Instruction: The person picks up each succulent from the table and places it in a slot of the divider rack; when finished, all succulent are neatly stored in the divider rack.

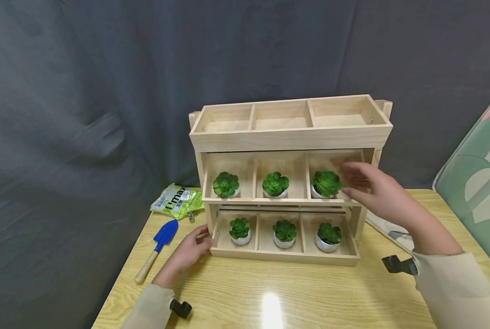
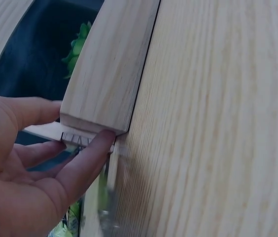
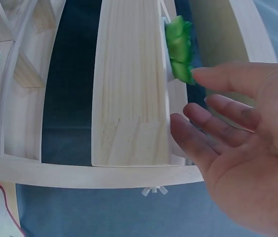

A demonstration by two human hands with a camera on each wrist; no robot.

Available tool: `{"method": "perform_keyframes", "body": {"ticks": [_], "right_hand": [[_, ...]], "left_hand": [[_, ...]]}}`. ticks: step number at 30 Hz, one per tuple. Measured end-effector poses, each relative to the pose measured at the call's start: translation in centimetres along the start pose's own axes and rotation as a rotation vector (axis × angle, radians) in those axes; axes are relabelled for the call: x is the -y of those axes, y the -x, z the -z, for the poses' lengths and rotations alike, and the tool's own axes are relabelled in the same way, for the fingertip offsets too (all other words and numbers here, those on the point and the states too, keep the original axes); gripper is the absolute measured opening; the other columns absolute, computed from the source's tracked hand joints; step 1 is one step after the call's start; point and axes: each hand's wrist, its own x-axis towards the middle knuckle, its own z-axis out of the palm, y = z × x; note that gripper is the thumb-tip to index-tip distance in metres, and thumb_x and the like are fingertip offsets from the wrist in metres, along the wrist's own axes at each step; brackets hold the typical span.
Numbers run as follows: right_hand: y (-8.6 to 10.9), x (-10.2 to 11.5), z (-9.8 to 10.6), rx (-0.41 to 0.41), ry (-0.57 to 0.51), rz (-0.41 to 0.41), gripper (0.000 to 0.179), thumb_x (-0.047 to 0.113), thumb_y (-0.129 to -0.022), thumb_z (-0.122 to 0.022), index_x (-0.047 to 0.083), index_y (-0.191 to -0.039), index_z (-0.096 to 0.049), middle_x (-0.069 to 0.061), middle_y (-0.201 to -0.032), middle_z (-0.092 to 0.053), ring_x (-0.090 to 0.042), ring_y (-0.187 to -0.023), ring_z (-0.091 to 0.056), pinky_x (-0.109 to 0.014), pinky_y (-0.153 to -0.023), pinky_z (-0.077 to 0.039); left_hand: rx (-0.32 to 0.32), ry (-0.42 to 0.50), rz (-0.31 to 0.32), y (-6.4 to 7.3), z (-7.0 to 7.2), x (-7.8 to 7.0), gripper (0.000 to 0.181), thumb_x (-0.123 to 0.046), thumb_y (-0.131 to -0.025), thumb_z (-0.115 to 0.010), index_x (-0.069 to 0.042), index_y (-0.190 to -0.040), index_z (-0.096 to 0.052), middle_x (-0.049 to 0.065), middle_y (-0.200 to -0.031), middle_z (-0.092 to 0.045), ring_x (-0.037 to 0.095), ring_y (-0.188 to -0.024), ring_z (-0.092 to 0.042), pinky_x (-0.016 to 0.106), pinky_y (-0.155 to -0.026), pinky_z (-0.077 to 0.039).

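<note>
A three-tier wooden plant shelf (image 1: 290,142) stands on the table, its front facing me. At its bottom left corner, my left hand (image 1: 191,250) holds the end of the lowest tray (image 2: 109,69) between thumb and fingers. My right hand (image 1: 382,194) is at the right end of the middle tier, fingers spread and holding nothing. One fingertip is at the leaves of the right-hand potted succulent (image 1: 326,183); the right wrist view does not settle whether they touch. That plant (image 3: 179,49) sits in a white pot, in the right compartment.
The middle tier also holds succulents at centre (image 1: 275,183) and left (image 1: 226,184). Three more line the lowest tier, one per compartment, including the left one (image 1: 240,228). Left of the shelf lie a green bag (image 1: 179,201) and a blue trowel (image 1: 166,232). A dark curtain (image 1: 269,50) hangs behind.
</note>
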Motion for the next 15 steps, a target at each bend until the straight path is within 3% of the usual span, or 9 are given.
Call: {"method": "perform_keyframes", "body": {"ticks": [5, 9, 12, 15], "right_hand": [[1.8, 0.3, 0.3, -0.050, 0.026, -0.007, 0.057, 0.019, -0.104, -0.072, 0.005, -0.155, -0.049, -0.022, -0.153, -0.057, -0.048, -0.129, -0.063, 0.004, -0.091, -0.036], [3.3, 0.4, 0.1, -0.093, 0.074, 0.007, 0.055, 0.016, -0.103, -0.072, 0.004, -0.153, -0.051, -0.024, -0.149, -0.059, -0.050, -0.123, -0.066, 0.002, -0.090, -0.040], [4.6, 0.3, -0.4, -0.129, 0.145, 0.024, 0.053, 0.014, -0.101, -0.074, 0.001, -0.149, -0.055, -0.025, -0.142, -0.062, -0.049, -0.116, -0.069, -0.021, -0.090, -0.058], [6.0, 0.0, -1.0, -0.167, 0.237, 0.049, 0.052, 0.009, -0.097, -0.077, -0.002, -0.144, -0.058, -0.026, -0.135, -0.066, -0.047, -0.111, -0.070, -0.052, -0.085, -0.062]], "left_hand": [[-0.057, -0.069, -0.020, 0.5, -0.5, -0.3, 0.057, -0.015, -0.109, -0.062, -0.005, -0.161, -0.044, 0.029, -0.156, -0.053, 0.041, -0.132, -0.068, 0.041, -0.089, -0.067], [-0.108, -0.231, -0.039, 1.8, -0.3, -1.3, 0.058, -0.028, -0.110, -0.063, -0.010, -0.162, -0.045, 0.024, -0.162, -0.047, 0.038, -0.130, -0.068, 0.043, -0.087, -0.066], [-0.123, -0.372, -0.053, 3.3, 0.1, -2.4, 0.060, -0.037, -0.111, -0.059, -0.013, -0.163, -0.043, 0.021, -0.166, -0.044, 0.039, -0.135, -0.065, 0.049, -0.095, -0.064], [-0.136, -0.494, -0.085, 4.8, 0.7, -3.5, 0.059, -0.040, -0.112, -0.056, -0.013, -0.163, -0.045, 0.018, -0.165, -0.047, 0.039, -0.139, -0.061, 0.055, -0.103, -0.060]]}}
